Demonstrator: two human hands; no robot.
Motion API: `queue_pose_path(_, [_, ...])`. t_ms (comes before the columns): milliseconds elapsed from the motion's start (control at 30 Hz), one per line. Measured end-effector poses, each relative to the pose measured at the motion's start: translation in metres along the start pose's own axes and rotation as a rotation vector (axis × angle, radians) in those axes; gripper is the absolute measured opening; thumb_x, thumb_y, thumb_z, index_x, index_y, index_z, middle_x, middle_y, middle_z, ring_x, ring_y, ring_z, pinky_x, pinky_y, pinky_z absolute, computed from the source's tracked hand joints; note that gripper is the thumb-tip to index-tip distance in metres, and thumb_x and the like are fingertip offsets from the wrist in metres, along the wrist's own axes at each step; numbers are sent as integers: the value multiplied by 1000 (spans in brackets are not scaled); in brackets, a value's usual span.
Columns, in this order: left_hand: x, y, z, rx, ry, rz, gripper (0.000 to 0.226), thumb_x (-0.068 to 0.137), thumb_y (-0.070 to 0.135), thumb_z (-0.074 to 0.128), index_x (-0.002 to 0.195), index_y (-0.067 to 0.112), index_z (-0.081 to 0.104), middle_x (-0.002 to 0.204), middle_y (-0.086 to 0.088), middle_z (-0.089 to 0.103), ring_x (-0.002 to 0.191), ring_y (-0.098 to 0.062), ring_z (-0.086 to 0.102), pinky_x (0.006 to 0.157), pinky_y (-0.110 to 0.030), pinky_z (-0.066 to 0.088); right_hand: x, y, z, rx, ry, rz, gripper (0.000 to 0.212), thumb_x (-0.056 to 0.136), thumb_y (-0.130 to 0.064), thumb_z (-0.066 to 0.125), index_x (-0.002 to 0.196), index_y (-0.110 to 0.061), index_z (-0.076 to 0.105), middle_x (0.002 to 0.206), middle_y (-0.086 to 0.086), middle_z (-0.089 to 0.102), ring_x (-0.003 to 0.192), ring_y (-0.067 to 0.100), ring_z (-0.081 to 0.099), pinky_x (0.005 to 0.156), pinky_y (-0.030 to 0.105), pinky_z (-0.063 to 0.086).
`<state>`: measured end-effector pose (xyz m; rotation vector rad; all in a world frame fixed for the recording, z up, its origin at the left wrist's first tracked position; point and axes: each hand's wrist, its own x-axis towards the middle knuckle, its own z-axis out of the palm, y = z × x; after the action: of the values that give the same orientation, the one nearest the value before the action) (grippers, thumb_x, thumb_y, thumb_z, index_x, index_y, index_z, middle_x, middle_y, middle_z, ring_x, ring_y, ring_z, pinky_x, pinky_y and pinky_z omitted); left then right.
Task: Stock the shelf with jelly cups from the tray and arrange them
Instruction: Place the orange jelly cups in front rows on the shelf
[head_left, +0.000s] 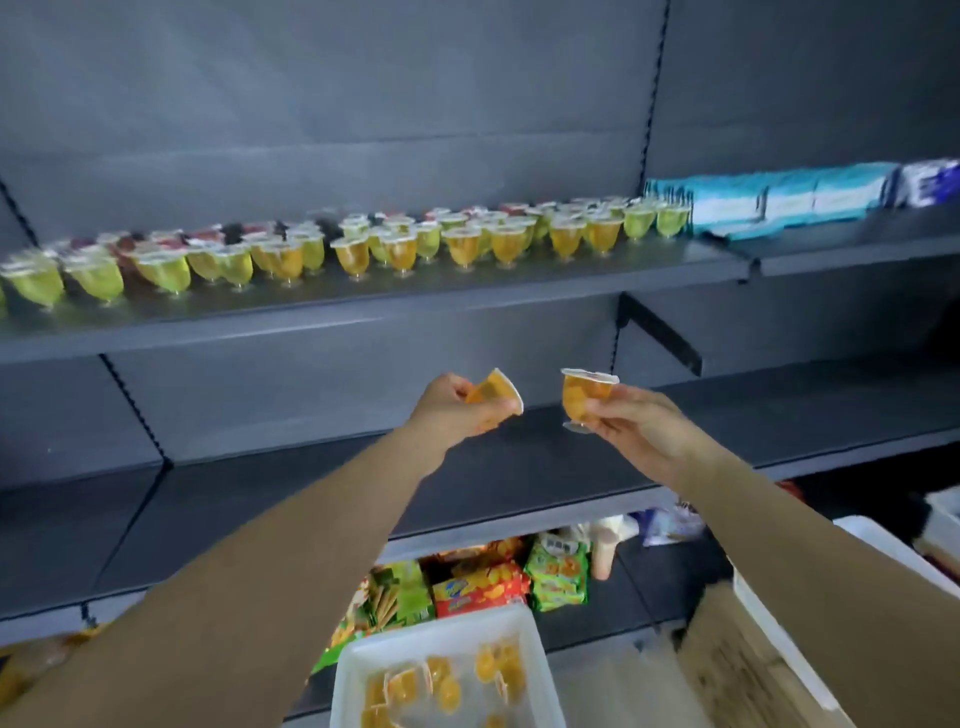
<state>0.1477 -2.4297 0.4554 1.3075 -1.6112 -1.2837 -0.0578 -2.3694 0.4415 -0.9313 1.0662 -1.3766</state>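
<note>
The left hand (457, 408) pinches an orange jelly cup (493, 392) tipped on its side, while the right hand (636, 423) grips an upright orange cup (584, 395) by what looks like its stem, both held below the stocked shelf (363, 312) at twelve o'clock. The tray (441, 642) sits at six o'clock. The front row stands tightly packed on narrow feet, so a tilted cup set down carelessly could topple and knock its neighbours over

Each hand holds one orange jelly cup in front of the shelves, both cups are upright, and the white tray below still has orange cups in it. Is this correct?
Not quite. In the head view only the right hand holds its orange cup upright; the cup in the left hand is tipped on its side. The white tray does hold orange cups.
</note>
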Motion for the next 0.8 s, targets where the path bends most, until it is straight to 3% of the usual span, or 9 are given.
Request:
queue_pose_path(100, [12,58,14,-89,-33,13,36,73,24,79,101,8,63,106,-8,67,96,-18,63,91,-28,50,1,-64,-10,58,56,-98,23,85,9,57,107,4,61,104,9,67,106,29,63,80,26,57])
queue_pose_path(167, [25,89,28,-142,-25,47,27,79,25,75,99,12,63,104,-4,65,98,-15,59,90,-26,44,3,-100,-20,58,79,-157,17,85,10,57,100,2,62,100,9,68,100,28,65,76,25,58])
queue_pose_path(267, [56,125,55,-173,28,109,40,73,39,77,100,13,66,105,-2,67,101,-17,58,103,-37,40,17,-143,-44,35,113,-217,14,85,11,58,87,-3,61,83,4,71,82,15,71,76,23,58])
queue_pose_path(333, [83,141,76,-239,48,132,53,64,41,82,105,11,66,110,-5,68,108,-22,60,105,-44,40,36,-166,-65,-2,130,-242,16,84,10,59,85,-5,59,78,0,72,81,11,70,82,24,56])
queue_pose_path(433, [132,160,113,-301,53,138,58,58,33,85,107,11,65,109,-5,68,105,-23,63,103,-43,43,77,-189,-104,-87,165,-245,20,82,10,62,96,-4,59,97,6,70,91,14,67,86,26,52])
queue_pose_path(500, [166,169,142,-267,70,155,35,68,21,82,99,15,65,103,-2,70,101,-20,64,99,-39,46,111,-199,-131,-146,173,-237,26,81,9,64,104,-1,58,105,9,69,91,14,68,81,23,52])
queue_pose_path(567, [199,175,170,-213,105,170,26,74,15,78,95,16,64,102,1,69,98,-18,64,92,-32,49,145,-206,-154,-221,189,-227,28,80,7,67,105,-2,59,105,8,69,86,14,70,87,26,52])
queue_pose_path(667, [242,180,209,-133,168,180,32,77,15,75,104,16,58,101,4,63,94,-14,58,80,-26,44,198,-209,-184,-343,212,-211,22,79,3,71,93,-11,62,98,3,70,88,15,67,102,35,44])
queue_pose_path(800, [288,177,243,-13,227,178,41,80,15,73,115,13,52,102,6,57,95,-13,55,80,-26,46,258,-203,-214,-445,229,-191,25,80,-1,72,100,-14,65,94,-3,71,84,8,66,105,38,41])
